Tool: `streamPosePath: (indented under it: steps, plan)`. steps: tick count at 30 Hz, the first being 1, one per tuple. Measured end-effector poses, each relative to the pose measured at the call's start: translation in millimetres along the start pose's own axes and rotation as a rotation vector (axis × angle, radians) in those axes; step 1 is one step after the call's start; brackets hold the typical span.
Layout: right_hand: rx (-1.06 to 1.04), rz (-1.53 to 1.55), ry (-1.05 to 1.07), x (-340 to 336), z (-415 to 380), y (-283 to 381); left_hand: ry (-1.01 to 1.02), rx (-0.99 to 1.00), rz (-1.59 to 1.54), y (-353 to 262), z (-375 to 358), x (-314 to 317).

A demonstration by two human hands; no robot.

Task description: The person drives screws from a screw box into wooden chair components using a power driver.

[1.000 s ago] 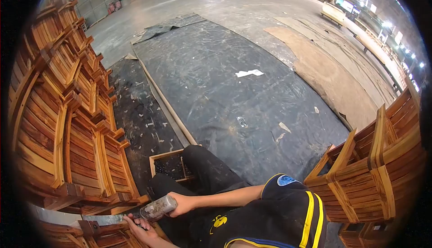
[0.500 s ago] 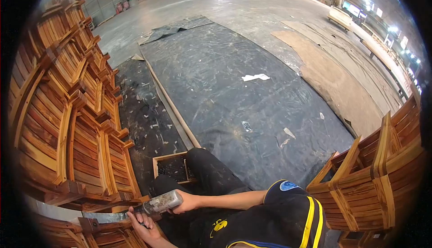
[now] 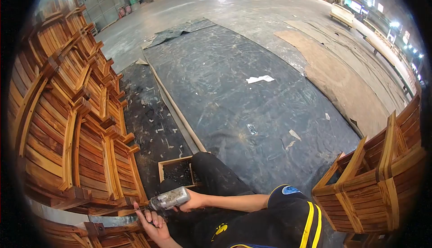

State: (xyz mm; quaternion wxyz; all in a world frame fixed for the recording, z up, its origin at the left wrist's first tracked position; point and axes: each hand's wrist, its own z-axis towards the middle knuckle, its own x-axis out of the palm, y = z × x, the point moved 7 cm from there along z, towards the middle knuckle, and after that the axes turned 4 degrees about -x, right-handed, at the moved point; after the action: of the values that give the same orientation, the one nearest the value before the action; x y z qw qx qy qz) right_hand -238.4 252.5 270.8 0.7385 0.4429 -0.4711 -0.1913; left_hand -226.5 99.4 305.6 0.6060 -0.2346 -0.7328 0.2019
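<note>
Our right hand (image 3: pixel 192 200) grips the power drill (image 3: pixel 172 199), nose pointing left, low in view. Our left hand (image 3: pixel 155 227) sits at its nose, fingers partly curled; can't tell if they pinch anything. Drill nose is beside the lower edge of the slatted wooden furniture (image 3: pixel 40 158) on the left. Wooden tray (image 3: pixel 175 160) of small dark pieces lies near our knees, dark sheet (image 3: pixel 225 86) beyond, more slatted wood (image 3: pixel 364 198) right.

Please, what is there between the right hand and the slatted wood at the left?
The head view shows a power tool and, by its front end, the left hand.
</note>
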Motion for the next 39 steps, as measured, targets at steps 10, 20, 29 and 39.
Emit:
streamPosePath:
  steps: [10,20,29,39]
  plan:
    - [0.019,-0.039,0.016,0.8,1.8,3.1,-0.797,-0.194,-0.007,49.3,-36.1,-153.8]
    - [0.065,-0.059,0.076,11.2,2.0,-8.8,-0.6,-0.061,-0.066,23.6,-22.7,-182.6]
    - [0.135,-0.101,0.084,16.0,0.6,-14.2,-0.575,-0.149,-0.132,31.2,-7.2,-165.5]
    - [-0.075,-0.571,0.241,20.5,0.4,-13.1,-0.522,-0.015,-0.038,11.4,-11.8,-129.3]
